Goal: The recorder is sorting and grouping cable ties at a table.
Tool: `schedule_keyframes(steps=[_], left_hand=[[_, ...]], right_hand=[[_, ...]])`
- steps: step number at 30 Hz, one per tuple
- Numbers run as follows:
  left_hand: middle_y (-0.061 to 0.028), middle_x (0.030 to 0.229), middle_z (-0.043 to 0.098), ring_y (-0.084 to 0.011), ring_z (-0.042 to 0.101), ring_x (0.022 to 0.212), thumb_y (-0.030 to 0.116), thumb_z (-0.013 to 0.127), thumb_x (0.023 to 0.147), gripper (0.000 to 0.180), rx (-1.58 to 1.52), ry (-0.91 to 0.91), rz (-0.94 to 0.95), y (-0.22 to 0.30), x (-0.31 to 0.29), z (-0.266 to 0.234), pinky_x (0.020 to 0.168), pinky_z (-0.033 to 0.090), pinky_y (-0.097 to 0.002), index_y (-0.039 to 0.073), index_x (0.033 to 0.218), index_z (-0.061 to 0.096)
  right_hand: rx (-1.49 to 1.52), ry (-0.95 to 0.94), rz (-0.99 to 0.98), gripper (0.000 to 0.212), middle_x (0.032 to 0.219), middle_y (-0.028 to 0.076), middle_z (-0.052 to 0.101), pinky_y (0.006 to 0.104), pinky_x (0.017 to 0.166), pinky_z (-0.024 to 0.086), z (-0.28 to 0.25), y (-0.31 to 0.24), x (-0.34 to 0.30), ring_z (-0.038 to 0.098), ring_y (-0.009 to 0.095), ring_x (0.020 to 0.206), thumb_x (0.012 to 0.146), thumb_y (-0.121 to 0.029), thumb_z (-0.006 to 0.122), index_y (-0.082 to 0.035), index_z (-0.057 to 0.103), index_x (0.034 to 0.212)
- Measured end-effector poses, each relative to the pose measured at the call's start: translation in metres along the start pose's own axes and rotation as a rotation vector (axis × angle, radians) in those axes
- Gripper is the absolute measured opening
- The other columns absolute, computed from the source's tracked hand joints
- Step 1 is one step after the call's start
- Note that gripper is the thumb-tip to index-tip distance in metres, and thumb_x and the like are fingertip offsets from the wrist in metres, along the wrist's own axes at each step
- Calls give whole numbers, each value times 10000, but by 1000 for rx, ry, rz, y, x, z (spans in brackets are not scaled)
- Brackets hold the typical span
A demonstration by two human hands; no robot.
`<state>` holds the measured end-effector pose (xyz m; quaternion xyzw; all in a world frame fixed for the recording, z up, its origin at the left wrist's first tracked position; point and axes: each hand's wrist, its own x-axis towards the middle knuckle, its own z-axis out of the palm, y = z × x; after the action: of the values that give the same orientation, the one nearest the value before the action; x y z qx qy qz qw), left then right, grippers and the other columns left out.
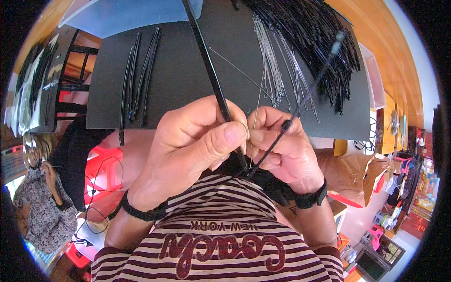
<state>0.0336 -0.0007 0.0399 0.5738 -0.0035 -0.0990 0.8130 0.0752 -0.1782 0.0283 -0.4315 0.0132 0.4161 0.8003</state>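
Observation:
In front of my chest, my left hand [188, 141] is closed, thumb and fingers pinching a long flat black strip [206, 54] that slants up past the table edge. Close beside it, my right hand [293, 152] is closed with its fingertips on a thin metal wire [257, 105]. A slimmer black rod [277, 141] with a dark knob runs by the right fingers and rises to the upper right. The strip's lower end and the rod come together below my fingertips; how they join is too small to tell.
On the dark table [183, 84] lie several black rods [148, 73] at left, hooked metal wires [268, 58] and a large heap of black rods [312, 33] at right. A translucent bin [127, 19] stands at the back. Another person [44, 202] sits at far left, near a red stool [101, 171].

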Motion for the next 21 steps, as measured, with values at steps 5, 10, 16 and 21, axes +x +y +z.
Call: schedule_keyframes(steps=[5, 10, 16, 21], left_hand=[[-57, 734, 568, -30, 356, 506, 325, 540, 907, 313, -17, -101, 75, -4, -1, -4, 435, 267, -167, 17, 854, 539], [-10, 728, 560, -15, 368, 532, 321, 540, 909, 299, 71, -103, -25, 0, -1, -7, 458, 269, -169, 23, 884, 554], [52, 684, 450, -13, 364, 603, 113, 527, 902, 117, 192, -20, -67, -6, -1, -2, 520, 306, -181, 9, 850, 542], [35, 675, 491, -26, 444, 590, 80, 527, 879, 71, -4, 30, -126, -9, 2, 0, 518, 352, -182, 15, 865, 551]], right_hand=[[-9, 56, -13, 69, 706, 60, 573, 158, 388, 235, 5, 0, -1, 422, 34, 506, 843, -53, 579, -14, 524, 828], [-169, 63, -172, 96, 712, 38, 575, 157, 410, 267, 5, -2, -2, 430, 30, 523, 873, -102, 577, -29, 521, 844], [-423, 131, -362, 116, 697, -23, 528, 167, 471, 319, 12, -8, 2, 404, 17, 547, 902, -127, 561, -49, 520, 827], [-525, 174, -442, 131, 712, -27, 508, 171, 508, 347, 14, -3, 7, 425, 14, 592, 913, -117, 541, -36, 509, 816]])
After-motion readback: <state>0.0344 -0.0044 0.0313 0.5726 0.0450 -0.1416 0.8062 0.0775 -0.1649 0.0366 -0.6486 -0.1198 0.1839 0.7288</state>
